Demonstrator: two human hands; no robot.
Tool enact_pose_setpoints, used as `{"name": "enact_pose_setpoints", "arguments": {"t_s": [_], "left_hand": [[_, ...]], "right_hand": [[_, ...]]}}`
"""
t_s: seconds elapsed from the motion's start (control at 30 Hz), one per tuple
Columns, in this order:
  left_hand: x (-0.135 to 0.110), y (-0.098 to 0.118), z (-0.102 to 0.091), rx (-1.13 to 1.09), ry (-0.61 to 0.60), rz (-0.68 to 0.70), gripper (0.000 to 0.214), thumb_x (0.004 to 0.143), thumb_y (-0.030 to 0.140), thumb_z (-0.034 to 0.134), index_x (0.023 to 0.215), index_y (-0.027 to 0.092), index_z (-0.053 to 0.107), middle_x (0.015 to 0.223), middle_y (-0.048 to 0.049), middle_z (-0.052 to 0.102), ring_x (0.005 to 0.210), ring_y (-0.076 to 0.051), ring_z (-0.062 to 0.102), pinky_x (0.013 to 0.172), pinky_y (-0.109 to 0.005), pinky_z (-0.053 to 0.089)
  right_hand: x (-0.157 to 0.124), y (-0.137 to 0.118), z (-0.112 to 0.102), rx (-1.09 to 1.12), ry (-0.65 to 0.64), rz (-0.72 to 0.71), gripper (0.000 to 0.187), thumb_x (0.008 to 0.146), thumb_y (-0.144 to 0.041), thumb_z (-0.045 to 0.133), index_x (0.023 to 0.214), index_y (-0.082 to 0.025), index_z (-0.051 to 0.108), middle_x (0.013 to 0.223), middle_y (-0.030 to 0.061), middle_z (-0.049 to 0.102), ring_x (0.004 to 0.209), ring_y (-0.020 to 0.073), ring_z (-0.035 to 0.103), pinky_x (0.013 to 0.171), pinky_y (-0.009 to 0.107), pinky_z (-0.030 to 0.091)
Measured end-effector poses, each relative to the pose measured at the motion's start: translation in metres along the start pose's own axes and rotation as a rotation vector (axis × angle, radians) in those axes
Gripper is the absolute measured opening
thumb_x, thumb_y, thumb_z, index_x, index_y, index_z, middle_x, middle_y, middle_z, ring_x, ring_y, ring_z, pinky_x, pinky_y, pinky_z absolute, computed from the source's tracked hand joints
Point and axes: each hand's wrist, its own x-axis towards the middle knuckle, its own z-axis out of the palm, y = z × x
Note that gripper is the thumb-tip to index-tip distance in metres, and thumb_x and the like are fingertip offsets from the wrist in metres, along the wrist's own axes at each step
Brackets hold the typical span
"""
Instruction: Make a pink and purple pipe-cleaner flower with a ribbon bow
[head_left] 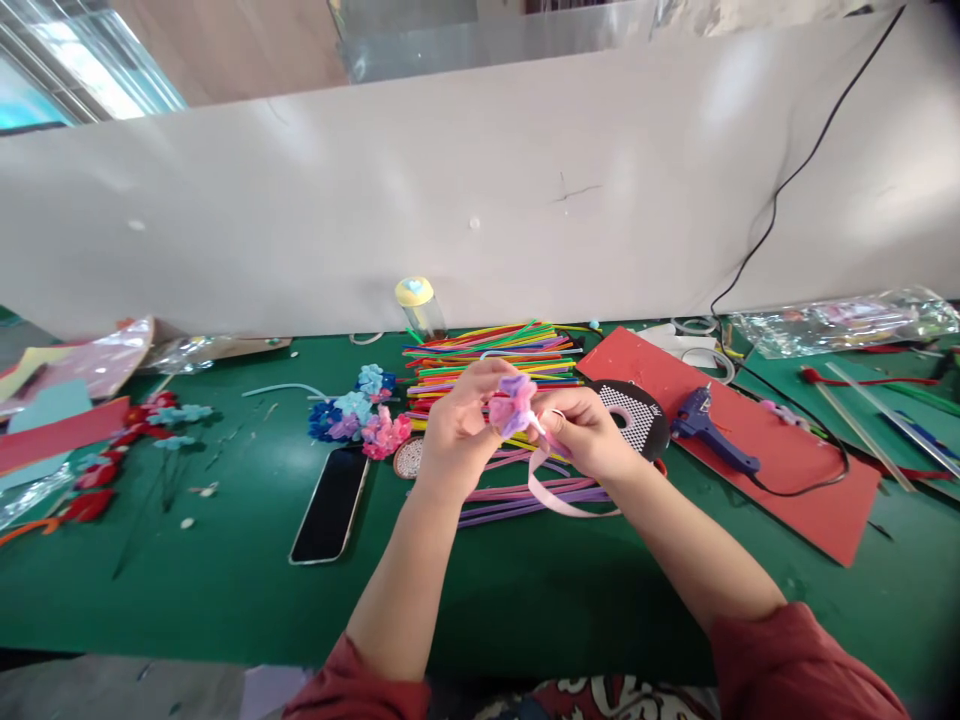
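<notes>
My left hand is closed around the side of a small purple and pink pipe-cleaner flower, raised above the table. Close by on the right, my right hand pinches a pale pink ribbon against the base of the flower. The ribbon's loose end curls down and to the right. Beneath and behind my hands lie many coloured pipe cleaners, with pink and purple ones nearer to me. Exactly how the ribbon meets the flower's base is hidden by my fingers.
Left of my hands are a phone and blue and pink flowers. A yellow-lidded jar stands behind. Rightward, a glue gun rests on a red board, its cord trailing. A black spool is beside my right hand.
</notes>
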Motion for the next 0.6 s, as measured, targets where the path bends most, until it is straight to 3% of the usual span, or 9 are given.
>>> {"name": "enact_pose_setpoints", "arguments": {"t_s": [0.07,0.13,0.23,0.33,0.47,0.6], "left_hand": [[-0.001,0.004,-0.002,0.226,0.131,0.215,0.039,0.065,0.024,0.071,0.102,0.024,0.06,0.101,-0.0063,0.057,0.096,-0.02,0.055,0.079,-0.035,0.049],[-0.002,0.007,-0.004,0.482,0.199,0.46,0.041,0.065,0.017,0.07,0.104,0.024,0.059,0.097,-0.0045,0.061,0.093,-0.02,0.057,0.082,-0.037,0.047],[-0.005,0.012,-0.006,0.751,0.144,0.685,0.034,0.069,0.005,0.064,0.097,0.024,0.062,0.089,-0.0013,0.067,0.086,-0.018,0.062,0.083,-0.039,0.046],[-0.008,0.016,-0.004,0.814,0.108,0.731,0.032,0.071,0.001,0.059,0.094,0.022,0.062,0.089,-0.0019,0.069,0.082,-0.017,0.063,0.082,-0.04,0.047],[-0.009,0.018,-0.001,0.793,0.179,0.784,0.028,0.068,-0.003,0.06,0.083,0.021,0.064,0.075,0.0019,0.069,0.073,-0.014,0.063,0.085,-0.041,0.044],[-0.01,0.017,0.0,0.76,0.188,0.803,0.023,0.067,0.006,0.068,0.083,0.021,0.063,0.076,0.0013,0.068,0.078,-0.016,0.063,0.088,-0.041,0.042]], "right_hand": [[0.001,0.001,-0.003,-0.078,0.015,-0.071,0.023,0.081,-0.029,0.056,0.064,-0.014,0.06,0.052,-0.0038,0.049,0.045,0.005,0.04,0.044,0.019,0.031],[0.003,0.001,-0.004,-0.122,0.011,-0.109,0.025,0.081,-0.03,0.054,0.063,-0.014,0.058,0.053,-0.0038,0.048,0.046,0.0056,0.041,0.046,0.02,0.033],[0.003,-0.001,-0.001,-0.206,-0.008,-0.138,0.03,0.083,-0.03,0.052,0.057,-0.014,0.053,0.052,-0.0039,0.045,0.047,0.0057,0.039,0.046,0.02,0.033],[0.003,-0.005,0.003,-0.32,-0.007,-0.189,0.03,0.084,-0.027,0.05,0.056,-0.014,0.051,0.051,-0.0041,0.044,0.047,0.0056,0.038,0.047,0.02,0.033],[0.001,-0.006,0.006,-0.413,-0.025,-0.318,0.024,0.084,-0.022,0.05,0.061,-0.015,0.053,0.055,-0.0025,0.048,0.052,0.0069,0.041,0.051,0.02,0.036],[0.001,-0.004,0.003,-0.435,-0.018,-0.414,0.022,0.085,-0.024,0.049,0.065,-0.016,0.055,0.058,-0.0011,0.051,0.054,0.0084,0.043,0.054,0.022,0.037]]}}
